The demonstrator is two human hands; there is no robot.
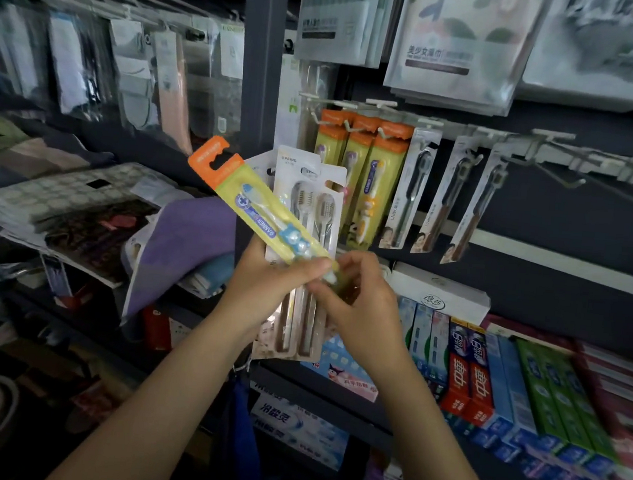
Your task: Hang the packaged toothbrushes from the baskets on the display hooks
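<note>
My left hand (265, 285) grips a fan of toothbrush packs: white twin-brush packs (309, 216) behind, and in front a yellow child's toothbrush pack (260, 212) with an orange header, tilted up to the left. My right hand (355, 300) pinches the lower end of that yellow pack. Straight ahead, white display hooks (355, 124) carry matching yellow-and-orange packs (370, 179). To their right hang slim single-brush packs (410, 194). Further right, several hooks (600, 172) stand bare.
Large grey packets (458, 41) hang above the hooks. Toothpaste boxes (486, 377) fill the shelf below right. A dark upright post (260, 81) divides this bay from the left one, where bagged goods (138, 75), printed sheets and a purple cloth (180, 251) lie.
</note>
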